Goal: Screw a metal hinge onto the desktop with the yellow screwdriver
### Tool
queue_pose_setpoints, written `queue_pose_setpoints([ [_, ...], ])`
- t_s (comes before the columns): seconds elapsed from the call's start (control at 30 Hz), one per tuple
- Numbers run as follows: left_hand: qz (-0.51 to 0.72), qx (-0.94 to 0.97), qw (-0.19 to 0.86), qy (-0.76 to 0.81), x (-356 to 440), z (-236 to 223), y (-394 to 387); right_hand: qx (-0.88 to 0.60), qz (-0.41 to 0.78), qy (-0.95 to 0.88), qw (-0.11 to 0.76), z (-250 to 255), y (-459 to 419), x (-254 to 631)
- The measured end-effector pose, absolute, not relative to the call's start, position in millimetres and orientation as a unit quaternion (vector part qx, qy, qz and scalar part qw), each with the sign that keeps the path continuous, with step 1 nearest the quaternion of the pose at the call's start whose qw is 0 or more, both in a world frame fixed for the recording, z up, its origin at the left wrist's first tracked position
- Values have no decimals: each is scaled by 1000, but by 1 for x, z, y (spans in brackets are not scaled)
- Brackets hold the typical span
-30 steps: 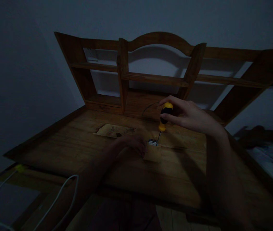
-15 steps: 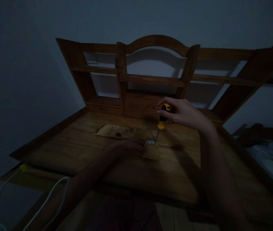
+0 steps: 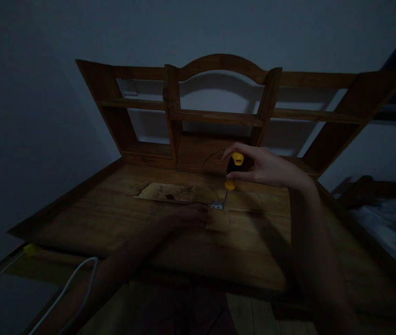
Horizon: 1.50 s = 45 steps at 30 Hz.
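Observation:
My right hand (image 3: 258,165) is closed around the black and yellow handle of a screwdriver (image 3: 230,185). The screwdriver leans slightly, its shaft pointing down to the right end of a small metal hinge (image 3: 217,205). Beneath and in front of the hinge is a small square piece of wood (image 3: 218,221) on the desk top (image 3: 253,246). My left hand (image 3: 189,216) lies low on the desk, fingers stretched towards the left edge of the hinge and wood piece. Dim light hides whether those fingertips press on either one. The screwdriver's tip is too small to make out.
Behind the hinge lies a rough, stained wood strip (image 3: 170,191). A wooden shelf unit (image 3: 218,116) rises along the desk's back, against the wall. A white cable (image 3: 67,286) loops over the left front, near my forearm. Pale fabric (image 3: 389,228) lies beyond the right edge.
My right hand has tilted a little and the screwdriver handle has turned, its yellow end now facing me more. The view has shifted slightly. My left hand stays beside the hinge.

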<state>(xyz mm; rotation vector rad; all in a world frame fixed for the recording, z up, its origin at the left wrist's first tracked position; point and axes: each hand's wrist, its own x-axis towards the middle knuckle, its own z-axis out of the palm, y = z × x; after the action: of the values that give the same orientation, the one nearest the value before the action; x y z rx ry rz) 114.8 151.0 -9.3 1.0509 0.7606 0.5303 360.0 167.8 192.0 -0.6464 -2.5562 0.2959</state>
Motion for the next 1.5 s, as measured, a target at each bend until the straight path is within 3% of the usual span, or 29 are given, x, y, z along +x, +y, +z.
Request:
queue_pose_setpoints([
  [0.17, 244, 480, 756, 371, 112, -13, 152, -239, 71, -923, 294, 192, 167, 356],
  [0.4, 246, 465, 764, 374, 113, -16, 155, -246, 113, -933, 237, 194, 166, 359],
  [1.1, 262, 435, 777, 371, 115, -11, 152, -279, -2, -914, 294, 188, 166, 348],
  [1.5, 258, 442, 776, 369, 116, -12, 152, -268, 50, -924, 269, 189, 166, 349],
])
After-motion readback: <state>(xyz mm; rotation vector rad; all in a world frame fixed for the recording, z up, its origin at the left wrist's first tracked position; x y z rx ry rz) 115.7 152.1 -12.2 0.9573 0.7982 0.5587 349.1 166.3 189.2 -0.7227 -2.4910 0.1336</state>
